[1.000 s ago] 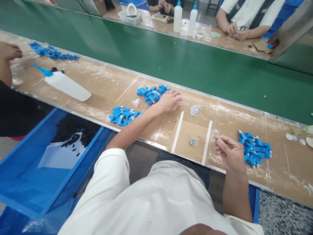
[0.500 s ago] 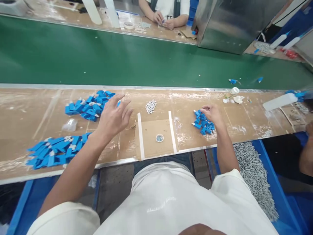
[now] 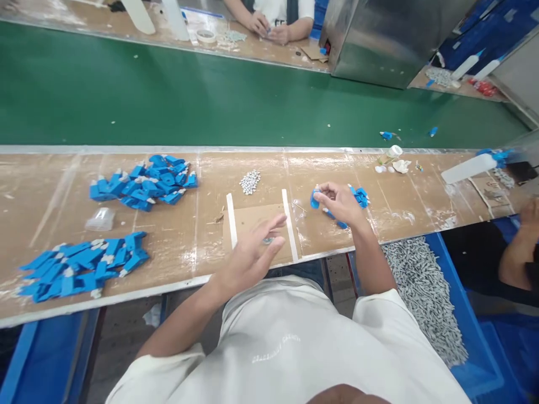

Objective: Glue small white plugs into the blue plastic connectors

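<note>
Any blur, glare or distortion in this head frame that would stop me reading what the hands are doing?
Head view: left hand slightly motion-blurred over the cardboard pad; right hand sharp, pinching a blue connector; taped bench top shows patchy sheen; wide-angle lens bends the green conveyor belt edge; lighting even, shadows soft.

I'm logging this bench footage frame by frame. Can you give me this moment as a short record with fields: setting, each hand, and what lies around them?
setting: taped brown bench beside a green conveyor belt
left hand: open, fingers spread, holding nothing, above a cardboard square
right hand: closed on a small blue part, at a small blue pile
left of the hands: two heaps of blue parts
between them: cluster of small grey pieces
far right: white squeeze bottle, lying down
others: a person's hands across the belt
</note>
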{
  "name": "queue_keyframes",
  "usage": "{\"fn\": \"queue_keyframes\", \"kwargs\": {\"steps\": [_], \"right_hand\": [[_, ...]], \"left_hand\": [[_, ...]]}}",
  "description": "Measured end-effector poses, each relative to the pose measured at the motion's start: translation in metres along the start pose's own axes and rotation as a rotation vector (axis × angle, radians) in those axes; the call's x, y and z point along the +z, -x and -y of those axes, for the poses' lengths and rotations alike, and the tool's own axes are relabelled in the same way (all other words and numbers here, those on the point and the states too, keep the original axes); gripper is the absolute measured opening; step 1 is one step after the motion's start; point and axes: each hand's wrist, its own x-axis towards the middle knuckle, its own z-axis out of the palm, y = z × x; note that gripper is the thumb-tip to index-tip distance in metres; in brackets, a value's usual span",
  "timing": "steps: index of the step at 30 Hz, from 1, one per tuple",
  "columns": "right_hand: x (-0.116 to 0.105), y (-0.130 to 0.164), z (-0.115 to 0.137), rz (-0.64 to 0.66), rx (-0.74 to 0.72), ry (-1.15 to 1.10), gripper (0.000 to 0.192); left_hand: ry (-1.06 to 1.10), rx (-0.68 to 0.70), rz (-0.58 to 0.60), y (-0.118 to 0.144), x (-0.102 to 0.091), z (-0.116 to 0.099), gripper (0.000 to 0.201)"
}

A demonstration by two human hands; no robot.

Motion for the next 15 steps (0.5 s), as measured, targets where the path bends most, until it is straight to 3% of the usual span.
{"fn": "queue_keyframes", "kwargs": {"steps": [3, 7, 11, 15], "right_hand": [[0.021, 0.028, 0.034, 0.104, -0.094, -0.312, 0.029], [0.047, 0.045, 0.056, 0.17, -0.053, -0.54, 0.04], [0.064, 0.039, 0.045, 0.235, -0.023, -0.667, 0.057], [0.084, 0.029, 0.024, 0.142, 0.01, -0.539, 0.05]], "left_hand": [[0.255, -0.175, -0.034, -0.009, 0.016, 0.007, 0.054], [0.37, -0.261, -0.12, -0.012, 0.015, 0.018, 0.051], [0.425, -0.29, -0.311, 0.001, -0.003, 0.031, 0.041], [0.535, -0.356, -0.466, 0.014, -0.02, 0.047, 0.045]]}}
